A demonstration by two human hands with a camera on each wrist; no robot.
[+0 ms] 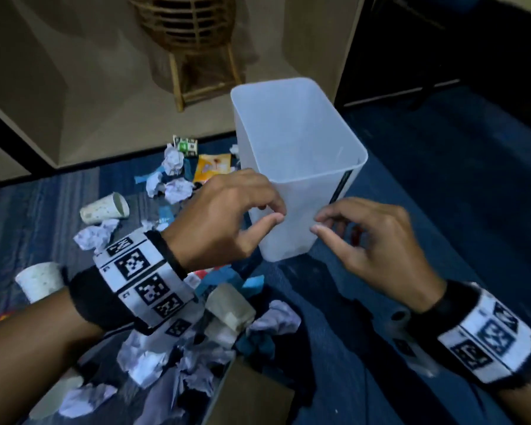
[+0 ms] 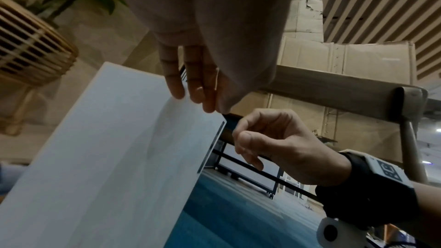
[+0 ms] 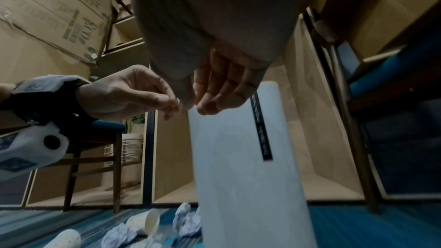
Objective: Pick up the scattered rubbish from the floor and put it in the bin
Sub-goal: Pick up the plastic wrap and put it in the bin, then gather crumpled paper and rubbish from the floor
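A white translucent bin [image 1: 298, 154] stands upright on the blue carpet, and nothing shows inside it. My left hand [image 1: 278, 213] hovers at the bin's near corner with fingers loosely curled, holding nothing. In the left wrist view its fingertips [image 2: 177, 91] lie against the bin [image 2: 107, 148] at the rim. My right hand [image 1: 318, 223] is close beside it, also loosely curled and holding nothing. Rubbish lies to the left: crumpled paper [image 1: 95, 234], two paper cups [image 1: 105, 208] [image 1: 40, 280], an orange wrapper [image 1: 213, 168] and blue scraps.
More crumpled paper [image 1: 276, 317] and a cup [image 1: 230, 305] are piled under my left wrist, next to a cardboard piece [image 1: 249, 397]. A rattan stand [image 1: 193, 32] and beige panels stand behind the bin. Blue carpet [image 1: 442, 194] stretches to the right.
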